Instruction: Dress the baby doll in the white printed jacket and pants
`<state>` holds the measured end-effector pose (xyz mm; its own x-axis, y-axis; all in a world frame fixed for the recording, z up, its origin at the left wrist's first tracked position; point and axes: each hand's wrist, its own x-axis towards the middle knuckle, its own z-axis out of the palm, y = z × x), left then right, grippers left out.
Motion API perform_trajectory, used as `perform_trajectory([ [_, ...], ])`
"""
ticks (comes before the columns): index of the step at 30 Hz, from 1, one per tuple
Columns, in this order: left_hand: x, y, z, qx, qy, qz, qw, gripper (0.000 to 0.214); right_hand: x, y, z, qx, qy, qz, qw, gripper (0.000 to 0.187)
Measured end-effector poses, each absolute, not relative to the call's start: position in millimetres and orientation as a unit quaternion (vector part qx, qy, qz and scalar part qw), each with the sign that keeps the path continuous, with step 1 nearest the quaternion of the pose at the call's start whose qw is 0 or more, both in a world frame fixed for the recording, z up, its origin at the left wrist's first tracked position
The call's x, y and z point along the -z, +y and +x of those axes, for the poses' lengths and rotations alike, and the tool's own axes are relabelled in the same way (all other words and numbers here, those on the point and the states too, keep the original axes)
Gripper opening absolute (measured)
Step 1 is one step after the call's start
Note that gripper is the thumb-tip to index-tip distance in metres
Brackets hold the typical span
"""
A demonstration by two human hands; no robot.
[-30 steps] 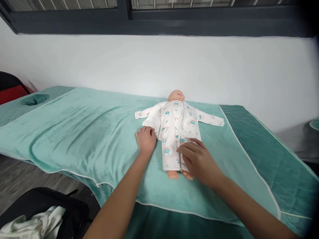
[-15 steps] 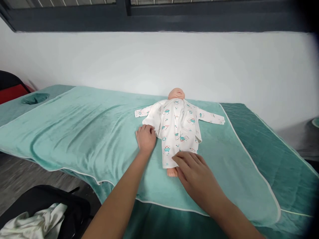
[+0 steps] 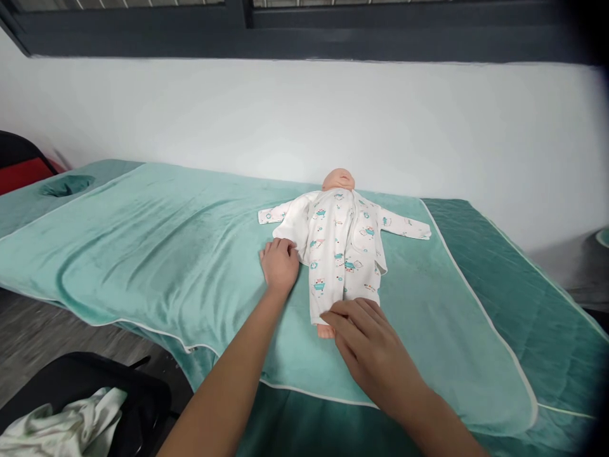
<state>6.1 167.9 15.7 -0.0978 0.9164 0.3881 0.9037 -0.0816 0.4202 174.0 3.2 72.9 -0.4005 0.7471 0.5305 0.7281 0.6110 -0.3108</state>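
Note:
A baby doll [image 3: 339, 180] lies on its back, dressed in a white printed jacket [image 3: 373, 231] and matching white printed clothing [image 3: 324, 273] over its trunk and legs. The jacket's front is spread apart, sleeves out to both sides. My left hand [image 3: 280, 265] rests on the blanket against the jacket's left-hand edge, fingers lying down and slightly bent. Over the lower legs, my right hand [image 3: 368, 346] has its thumb and fingers pinched together at the trouser leg's hem. One small foot [image 3: 326, 331] shows below that hem; the other is hidden behind my right hand.
A light green blanket [image 3: 143, 241] covers much of the darker green bed [image 3: 528, 304], which stands against a white wall. At lower left is a black chair [image 3: 95, 368] with crumpled cloth [image 3: 71, 425] on it. A red and black object [image 3: 21, 166] stands at far left.
My right hand has shifted slightly down and left along the trouser leg, towards the hem. My left hand stays beside the jacket. The view has moved a little.

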Motion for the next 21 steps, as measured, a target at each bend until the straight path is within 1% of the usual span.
perform_trajectory([
  [6,-17.7,166.7,6.7,-0.293,0.685,0.666,0.019,0.019,-57.0,-7.9,176.5,-0.005,-0.819,-0.488,0.302,0.037],
  [9,-16.7,166.8,6.4,-0.295,0.685,0.666,0.019,0.018,-55.4,-14.8,182.7,0.006,-0.820,-0.488,0.298,0.037],
  [13,-14.3,165.6,5.4,-0.314,0.677,0.665,0.019,0.018,-62.2,-14.6,196.7,0.000,-0.803,-0.482,0.350,0.030],
  [16,-15.5,168.4,3.8,-0.324,0.683,0.655,0.022,0.019,-67.4,1.1,210.5,-0.008,-0.768,-0.510,0.388,0.025],
  [21,-24.4,197.4,-6.5,-0.291,0.732,0.616,0.010,0.034,-78.5,57.5,229.1,-0.038,-0.706,-0.559,0.434,0.020],
])
